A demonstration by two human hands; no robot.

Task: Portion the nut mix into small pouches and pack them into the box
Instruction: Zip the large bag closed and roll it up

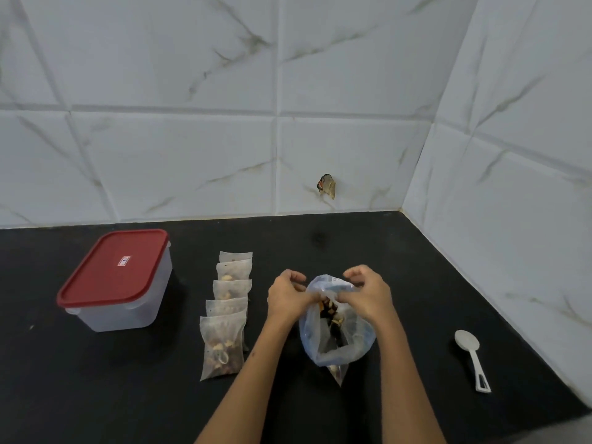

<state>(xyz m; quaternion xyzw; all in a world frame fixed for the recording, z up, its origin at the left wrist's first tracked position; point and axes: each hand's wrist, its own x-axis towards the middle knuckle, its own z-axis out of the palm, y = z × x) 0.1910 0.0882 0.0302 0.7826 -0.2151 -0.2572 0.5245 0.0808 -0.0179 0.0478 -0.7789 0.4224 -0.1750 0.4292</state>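
While both hands (pixel 330 294) pinch the nut-mix bag (pixel 336 328) | box (pixel 115 280) lidded | pouches (pixel 226 312) filled

five filled pouches (pixel 226 312) lined between lidded box (pixel 117 278) and nut-mix bag (pixel 334 328).

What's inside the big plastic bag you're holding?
Both hands, left hand and right hand, pinch the big bag at its mouth. Through its clear plastic, dark and pale bits of nut mix show. How full it is stays hidden by folds.

Black counter (pixel 400 251) bears lidded box (pixel 118 280), five pouches (pixel 224 315), spoon (pixel 472 357), and, seemingly, nut bag (pixel 336 334).
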